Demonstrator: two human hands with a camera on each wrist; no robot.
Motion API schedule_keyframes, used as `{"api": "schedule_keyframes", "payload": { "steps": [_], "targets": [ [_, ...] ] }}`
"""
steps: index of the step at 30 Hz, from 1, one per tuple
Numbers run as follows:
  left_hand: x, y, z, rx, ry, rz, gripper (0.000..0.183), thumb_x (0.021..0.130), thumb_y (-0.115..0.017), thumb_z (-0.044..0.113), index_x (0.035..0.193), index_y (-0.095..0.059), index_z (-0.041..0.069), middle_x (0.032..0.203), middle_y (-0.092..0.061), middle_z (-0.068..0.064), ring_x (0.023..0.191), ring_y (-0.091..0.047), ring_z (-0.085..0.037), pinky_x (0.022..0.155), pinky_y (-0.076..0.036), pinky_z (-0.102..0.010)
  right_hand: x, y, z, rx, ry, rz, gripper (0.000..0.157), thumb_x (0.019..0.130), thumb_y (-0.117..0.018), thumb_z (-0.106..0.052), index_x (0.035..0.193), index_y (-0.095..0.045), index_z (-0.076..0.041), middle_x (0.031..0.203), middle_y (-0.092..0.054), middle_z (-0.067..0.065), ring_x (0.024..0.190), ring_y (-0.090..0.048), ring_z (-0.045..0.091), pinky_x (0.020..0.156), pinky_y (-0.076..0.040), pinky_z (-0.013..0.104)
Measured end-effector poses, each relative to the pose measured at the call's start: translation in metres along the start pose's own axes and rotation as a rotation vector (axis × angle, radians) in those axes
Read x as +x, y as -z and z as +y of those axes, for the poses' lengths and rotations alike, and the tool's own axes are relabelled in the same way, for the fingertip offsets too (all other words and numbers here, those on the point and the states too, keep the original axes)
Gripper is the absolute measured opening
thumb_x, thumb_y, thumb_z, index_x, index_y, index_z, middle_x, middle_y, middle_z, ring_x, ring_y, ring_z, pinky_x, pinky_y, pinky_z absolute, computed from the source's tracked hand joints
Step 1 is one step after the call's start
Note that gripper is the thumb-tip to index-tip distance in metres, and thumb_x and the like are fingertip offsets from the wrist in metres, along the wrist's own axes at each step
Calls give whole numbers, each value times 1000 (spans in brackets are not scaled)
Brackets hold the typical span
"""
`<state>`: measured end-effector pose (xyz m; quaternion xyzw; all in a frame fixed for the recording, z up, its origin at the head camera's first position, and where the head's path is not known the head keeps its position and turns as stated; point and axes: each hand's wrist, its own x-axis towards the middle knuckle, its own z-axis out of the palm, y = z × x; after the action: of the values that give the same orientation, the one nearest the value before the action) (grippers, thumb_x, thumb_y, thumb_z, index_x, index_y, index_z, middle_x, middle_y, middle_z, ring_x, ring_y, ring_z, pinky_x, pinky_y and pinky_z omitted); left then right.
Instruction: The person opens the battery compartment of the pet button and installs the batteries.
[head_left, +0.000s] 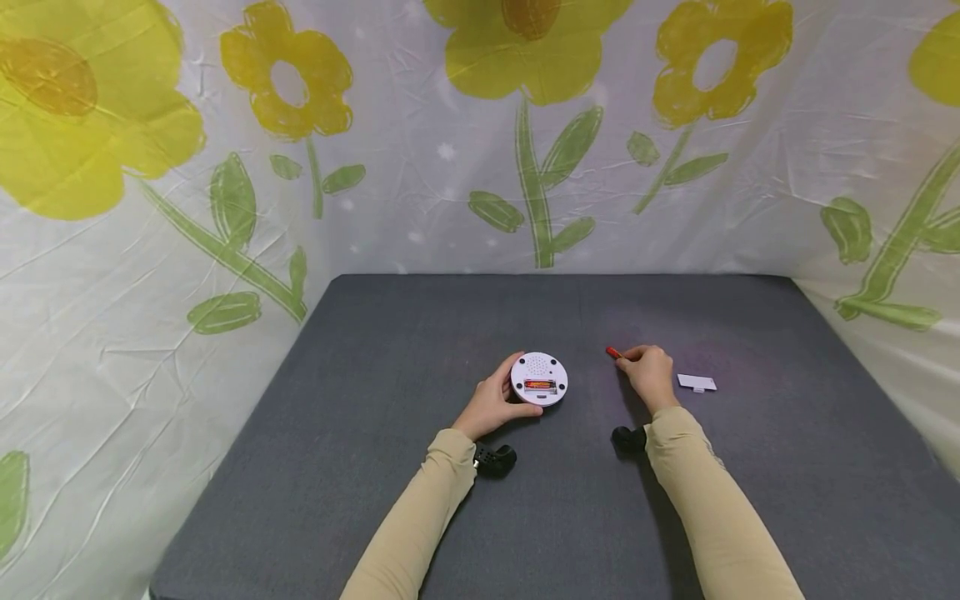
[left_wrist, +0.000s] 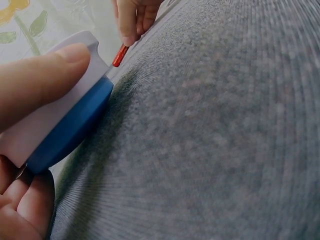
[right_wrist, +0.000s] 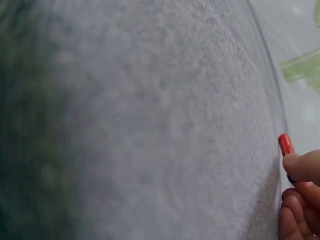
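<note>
My left hand (head_left: 491, 406) grips a round white device (head_left: 537, 367) by its edge, thumb on the near side and fingers on the far side. Its underside faces up, showing small dark feet, speaker holes and an uncovered battery compartment with a red battery (head_left: 539, 385) in it. The left wrist view shows the device's blue lower half (left_wrist: 75, 124) tilted close over the table. To the right, my right hand (head_left: 649, 372) pinches another red battery (head_left: 613, 352) between thumb and fingers. In the right wrist view the red end of this battery (right_wrist: 285, 143) sticks out past the thumb.
A white battery cover (head_left: 696, 382) with a small tab lies on the dark grey table (head_left: 375, 367), right of my right hand. Black wrist cameras (head_left: 497, 460) are strapped below both hands. A flower-printed cloth (head_left: 405, 192) hangs behind and along the sides of the table.
</note>
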<state>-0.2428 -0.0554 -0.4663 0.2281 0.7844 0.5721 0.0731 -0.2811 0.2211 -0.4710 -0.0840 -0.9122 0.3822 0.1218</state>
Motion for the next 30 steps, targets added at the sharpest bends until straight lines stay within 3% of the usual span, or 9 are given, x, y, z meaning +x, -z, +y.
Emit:
{"api": "schedule_keyframes", "payload": {
  "steps": [10, 16, 20, 27, 30],
  "targets": [
    [0, 0, -1, -18, -9, 0, 92, 71, -81, 8, 145, -26, 7, 143, -34, -13, 127, -38, -19, 97, -37, -26, -3, 5, -1, 121, -18, 10, 21, 81, -67, -10, 95, -68, 5, 90, -66, 18, 84, -56, 31, 71, -42, 36],
    [1, 1, 0, -8, -8, 3, 91, 72, -81, 8, 145, -27, 7, 143, -35, -13, 127, -38, -18, 97, -38, -25, -5, 10, -14, 362, 90, -117, 23, 86, -65, -7, 105, -63, 7, 97, -63, 18, 80, -55, 11, 68, -43, 19],
    [1, 1, 1, -10, -10, 8, 91, 71, -81, 8, 145, -27, 6, 142, -35, -14, 127, -39, -19, 97, -38, -26, -8, 13, -27, 482, 153, -202, 24, 88, -62, -3, 108, -59, 9, 101, -61, 19, 81, -55, 5, 70, -45, 16],
    [1, 1, 0, -14, -10, -3, 90, 72, -81, 8, 144, -27, 4, 142, -36, -15, 126, -40, -18, 97, -38, -27, -15, 14, -44, 593, 229, -318, 28, 88, -62, 0, 114, -57, 9, 106, -60, 28, 88, -61, 16, 75, -49, 20],
    [1, 0, 0, -14, -3, -1, 91, 72, -81, 8, 145, -27, 5, 142, -35, -14, 127, -39, -19, 98, -37, -29, -18, 12, -49, 594, 228, -343, 31, 87, -64, -2, 117, -58, 5, 104, -62, 24, 87, -60, 13, 75, -48, 20]
  ]
}}
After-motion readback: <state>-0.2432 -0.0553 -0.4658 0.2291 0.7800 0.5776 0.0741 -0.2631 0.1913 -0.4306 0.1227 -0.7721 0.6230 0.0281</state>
